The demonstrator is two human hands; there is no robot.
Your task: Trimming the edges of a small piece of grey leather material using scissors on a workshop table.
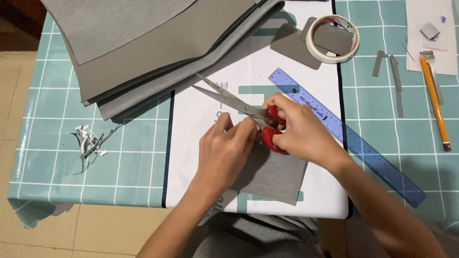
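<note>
Red-handled scissors amid grey sheets, blue ruler, perhaps tape roll.

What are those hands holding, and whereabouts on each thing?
The right hand holds scissors by the red handles, blades open. The left hand presses on a grey sheet piece near its top edge.

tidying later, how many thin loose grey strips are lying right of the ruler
3: one short strip by the tape roll, one long strip beside it, one along the pencil. More may hide under the paper.
</note>
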